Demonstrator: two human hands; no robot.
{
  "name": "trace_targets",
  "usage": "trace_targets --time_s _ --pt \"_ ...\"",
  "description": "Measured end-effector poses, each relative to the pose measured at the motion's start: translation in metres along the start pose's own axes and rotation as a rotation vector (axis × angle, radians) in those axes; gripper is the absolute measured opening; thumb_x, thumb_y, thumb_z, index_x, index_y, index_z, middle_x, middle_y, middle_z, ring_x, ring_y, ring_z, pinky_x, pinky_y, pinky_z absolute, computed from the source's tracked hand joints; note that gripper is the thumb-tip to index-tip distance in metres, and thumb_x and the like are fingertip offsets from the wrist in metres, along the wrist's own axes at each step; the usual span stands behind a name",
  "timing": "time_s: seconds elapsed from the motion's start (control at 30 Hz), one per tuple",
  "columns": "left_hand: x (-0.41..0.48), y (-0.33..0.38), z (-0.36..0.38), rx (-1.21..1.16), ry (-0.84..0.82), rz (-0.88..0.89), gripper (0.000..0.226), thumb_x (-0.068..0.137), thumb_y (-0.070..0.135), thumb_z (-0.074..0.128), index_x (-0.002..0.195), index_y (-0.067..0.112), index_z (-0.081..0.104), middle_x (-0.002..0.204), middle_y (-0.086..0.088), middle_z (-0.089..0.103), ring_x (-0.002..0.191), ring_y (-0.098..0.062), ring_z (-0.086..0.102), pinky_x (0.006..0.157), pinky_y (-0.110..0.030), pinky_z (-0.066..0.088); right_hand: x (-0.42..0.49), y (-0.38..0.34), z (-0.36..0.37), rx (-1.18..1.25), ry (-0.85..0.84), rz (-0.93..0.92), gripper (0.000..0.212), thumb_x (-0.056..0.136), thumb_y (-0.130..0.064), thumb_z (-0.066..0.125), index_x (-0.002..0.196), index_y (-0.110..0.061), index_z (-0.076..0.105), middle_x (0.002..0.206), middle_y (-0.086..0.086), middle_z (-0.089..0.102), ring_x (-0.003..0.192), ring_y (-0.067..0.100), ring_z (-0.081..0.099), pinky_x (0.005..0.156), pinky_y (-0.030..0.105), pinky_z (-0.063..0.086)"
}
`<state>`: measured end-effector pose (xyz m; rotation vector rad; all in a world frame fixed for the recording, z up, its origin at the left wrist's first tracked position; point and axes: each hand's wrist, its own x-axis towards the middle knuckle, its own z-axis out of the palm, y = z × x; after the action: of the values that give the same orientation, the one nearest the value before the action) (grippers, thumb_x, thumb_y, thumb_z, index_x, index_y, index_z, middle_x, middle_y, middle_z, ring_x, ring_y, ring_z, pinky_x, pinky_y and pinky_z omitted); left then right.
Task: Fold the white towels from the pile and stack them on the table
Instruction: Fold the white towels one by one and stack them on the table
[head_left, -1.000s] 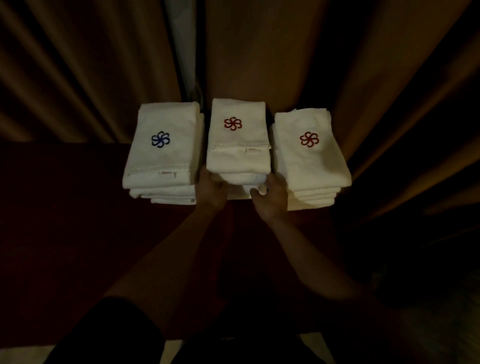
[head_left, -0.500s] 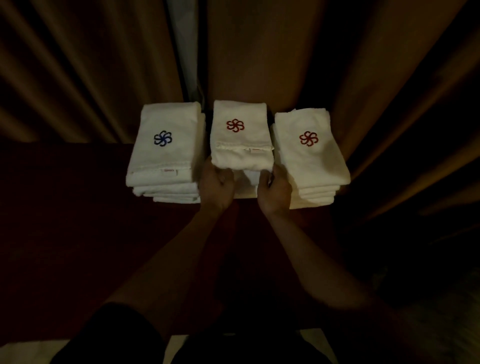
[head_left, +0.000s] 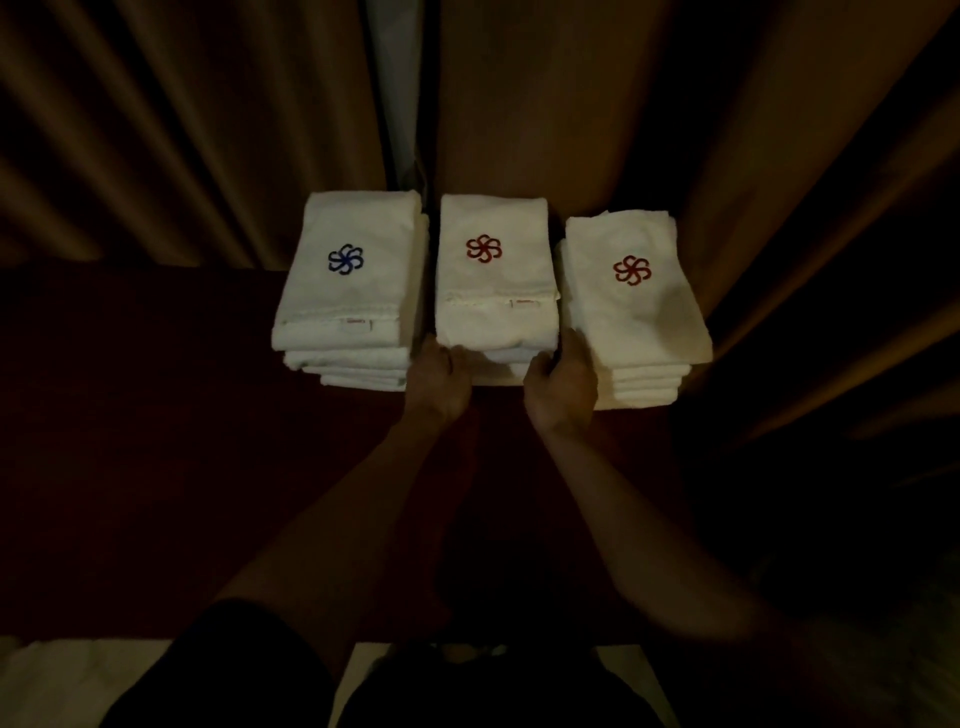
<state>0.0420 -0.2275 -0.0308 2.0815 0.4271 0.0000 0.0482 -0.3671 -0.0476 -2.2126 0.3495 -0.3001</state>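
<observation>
Top towel (head_left: 496, 291) has settled flat onto middle stack (head_left: 501, 359) since half a second ago. Left hand (head_left: 439, 382) and right hand (head_left: 561, 387) grip that stack's near corners, fingers curled round the edges. Stack sits at table (head_left: 156, 415) far edge, between left stack (head_left: 353, 301) and right stack (head_left: 634, 322). Curtain (head_left: 156, 130) behind.

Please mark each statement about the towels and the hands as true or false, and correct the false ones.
1. Three stacks of folded white towels stand on the table. True: left stack, middle stack, right stack.
2. The left stack's top towel bears a red emblem. False: it bears a blue emblem.
3. Both hands are at the middle stack's near end. True: left hand, right hand.
4. The middle stack's top towel bears a blue emblem. False: it bears a red emblem.
</observation>
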Motion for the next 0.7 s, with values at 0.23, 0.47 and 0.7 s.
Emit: trace_targets --time_s 0.23,0.47,0.7 --pt "-0.010 0.016 -0.034 0.368 -0.057 -0.023 0.040 0.092 0.045 0.056 0.105 0.008 0.066 0.109 -0.012 0.068 0.100 -0.030 0.065 0.072 -0.029 0.047 -0.025 -0.043 -0.004 0.114 0.079 -0.245 0.036 0.088 -0.014 0.064 0.124 -0.011 0.060 0.118 0.006 0.060 0.101 0.019 0.062 0.083 0.030 0.052" --pt "-0.020 -0.005 -0.116 0.404 0.207 0.084 0.040 0.089 0.052 0.056 0.088 0.016 0.072 0.093 -0.012 0.072 0.097 -0.036 0.066 0.078 -0.034 0.051 -0.051 -0.084 0.022 0.177 -0.204 -0.177 0.044 0.090 -0.020 0.069 0.132 -0.013 0.057 0.130 0.005 0.061 0.109 0.020 0.062 0.095 0.040 0.053" --pt "0.002 -0.074 -0.169 0.218 0.256 0.020 0.047 0.076 0.035 0.076 0.109 0.008 0.055 0.114 -0.013 0.061 0.106 -0.033 0.060 0.083 -0.034 0.047 -0.076 -0.089 0.058 0.116 -0.385 -0.047 0.060 0.090 -0.026 0.071 0.144 -0.014 0.048 0.140 0.005 0.057 0.126 0.022 0.055 0.106 0.035 0.046"
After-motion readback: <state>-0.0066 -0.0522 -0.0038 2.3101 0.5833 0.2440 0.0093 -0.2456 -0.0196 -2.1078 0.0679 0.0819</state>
